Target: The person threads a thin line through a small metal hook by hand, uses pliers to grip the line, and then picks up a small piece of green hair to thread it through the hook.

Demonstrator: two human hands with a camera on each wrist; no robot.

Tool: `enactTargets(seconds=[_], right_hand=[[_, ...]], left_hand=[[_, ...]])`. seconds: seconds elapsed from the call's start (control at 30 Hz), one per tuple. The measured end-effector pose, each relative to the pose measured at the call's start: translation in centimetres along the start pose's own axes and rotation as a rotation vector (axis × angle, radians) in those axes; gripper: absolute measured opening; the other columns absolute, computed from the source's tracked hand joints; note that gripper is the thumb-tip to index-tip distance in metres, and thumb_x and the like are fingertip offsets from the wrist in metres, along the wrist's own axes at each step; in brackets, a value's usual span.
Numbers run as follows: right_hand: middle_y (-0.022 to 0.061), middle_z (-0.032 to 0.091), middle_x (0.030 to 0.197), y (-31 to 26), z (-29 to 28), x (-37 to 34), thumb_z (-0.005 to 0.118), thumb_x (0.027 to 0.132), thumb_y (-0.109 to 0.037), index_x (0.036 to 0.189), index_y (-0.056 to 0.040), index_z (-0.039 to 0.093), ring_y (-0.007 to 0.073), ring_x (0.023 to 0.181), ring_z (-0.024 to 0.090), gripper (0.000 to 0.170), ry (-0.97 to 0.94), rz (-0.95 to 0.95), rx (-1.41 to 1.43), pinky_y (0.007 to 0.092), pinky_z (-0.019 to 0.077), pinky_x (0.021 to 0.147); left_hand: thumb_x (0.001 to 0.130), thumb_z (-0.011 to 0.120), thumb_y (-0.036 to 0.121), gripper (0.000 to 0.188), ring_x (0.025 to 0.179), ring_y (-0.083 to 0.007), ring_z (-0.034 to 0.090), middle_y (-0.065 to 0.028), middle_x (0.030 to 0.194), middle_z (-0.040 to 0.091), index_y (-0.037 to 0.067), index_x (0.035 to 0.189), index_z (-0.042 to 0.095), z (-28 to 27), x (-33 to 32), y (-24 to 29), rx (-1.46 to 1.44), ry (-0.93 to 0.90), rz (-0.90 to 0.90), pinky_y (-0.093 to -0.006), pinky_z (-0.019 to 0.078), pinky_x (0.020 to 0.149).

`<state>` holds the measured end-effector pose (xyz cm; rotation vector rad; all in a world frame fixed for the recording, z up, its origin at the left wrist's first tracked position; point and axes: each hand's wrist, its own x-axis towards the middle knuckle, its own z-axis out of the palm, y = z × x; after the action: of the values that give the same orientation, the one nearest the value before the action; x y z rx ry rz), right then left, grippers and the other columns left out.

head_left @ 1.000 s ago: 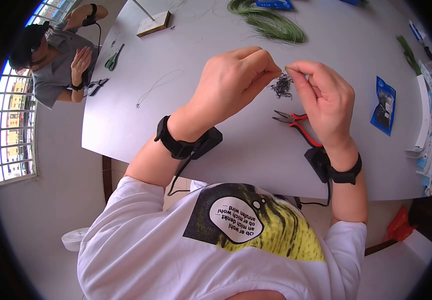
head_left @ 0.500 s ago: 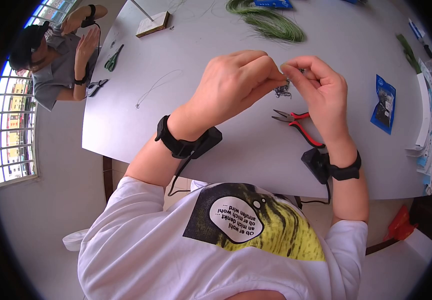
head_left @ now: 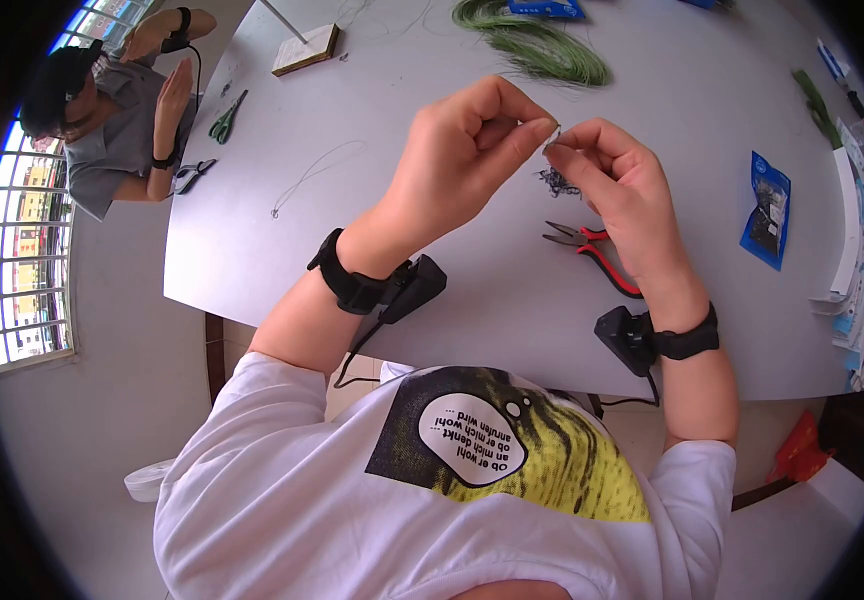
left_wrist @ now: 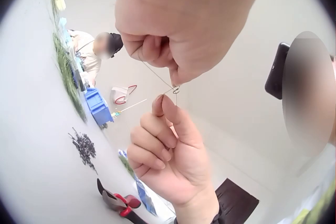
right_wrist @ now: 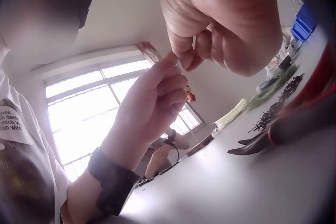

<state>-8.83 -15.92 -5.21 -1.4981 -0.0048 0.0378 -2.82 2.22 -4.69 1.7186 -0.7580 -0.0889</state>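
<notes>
My left hand [head_left: 467,165] and right hand [head_left: 620,185] are raised over the table, fingertips close together. A thin line [left_wrist: 156,74] runs from the left hand's curled fingers to a small metal piece [left_wrist: 176,90] at its thumb tip. Thumb and forefinger of the right hand pinch the line just beneath that piece. Behind the right fingertips lies a pile of small black metal parts [head_left: 558,183]. Red-and-black pliers [head_left: 607,266] lie near the right wrist, their jaws parted.
Green strands [head_left: 552,50] lie at the back beside a blue packet [head_left: 547,8]. Another blue packet [head_left: 767,210] is on the right, near stacked papers [head_left: 860,270]. A looped line [head_left: 312,175], green scissors [head_left: 229,115] and a wooden block [head_left: 307,50] lie left. Another person [head_left: 117,130] sits there.
My left hand has turned, showing its thumb and curled fingers, and its fingertips have shifted slightly left. The right hand has moved left with them. The other person's hand has moved a little.
</notes>
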Motion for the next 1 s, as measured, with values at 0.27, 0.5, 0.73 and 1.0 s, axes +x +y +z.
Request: enactTargets(seconds=[0.27,0.5,0.73,1.0], right_hand=[[-0.0086,0.051,0.066,0.24,0.17,0.1,0.064,0.094,-0.016,0.094,-0.0044,0.065,-0.0006,0.059,0.038,0.012,0.112,-0.08,0.078,0.0183,0.0287,0.054],[-0.0081,0.05,0.066,0.11,-0.62,0.1,0.065,0.09,-0.011,0.093,-0.0045,0.064,-0.0004,0.061,0.039,0.007,0.065,-0.163,-0.058,0.0182,0.0307,0.056],[-0.0084,0.049,0.064,0.67,-0.41,0.28,0.068,0.089,-0.01,0.09,-0.0024,0.066,-0.0001,0.058,0.038,0.008,0.056,-0.164,-0.088,0.0189,0.0301,0.053],[-0.0069,0.053,0.066,0.17,-0.15,0.01,0.069,0.091,-0.014,0.091,-0.0007,0.066,0.0007,0.061,0.042,0.014,0.086,-0.186,-0.103,0.0175,0.0331,0.056]], left_hand=[[0.098,0.06,0.005,0.009,0.081,-0.0003,0.056,-0.0007,0.089,0.064,-0.003,0.1,0.056,0.23,0.2,-0.44,-0.072,0.024,-0.045,-0.0145,0.0436,0.069],[0.099,0.059,0.008,0.01,0.077,0.0015,0.052,0.0025,0.085,0.061,-0.002,0.1,0.056,0.33,0.26,-0.12,-0.08,0.038,-0.056,-0.0138,0.0398,0.064],[0.099,0.059,0.008,0.01,0.075,0.002,0.051,0.0026,0.085,0.061,-0.001,0.1,0.057,0.44,0.29,-0.07,-0.153,0.041,-0.056,-0.0134,0.039,0.063],[0.098,0.061,0.008,0.012,0.079,0.0009,0.054,0.0007,0.087,0.064,-0.002,0.101,0.057,0.42,0.18,0.03,-0.139,0.016,-0.072,-0.0144,0.0427,0.066]])
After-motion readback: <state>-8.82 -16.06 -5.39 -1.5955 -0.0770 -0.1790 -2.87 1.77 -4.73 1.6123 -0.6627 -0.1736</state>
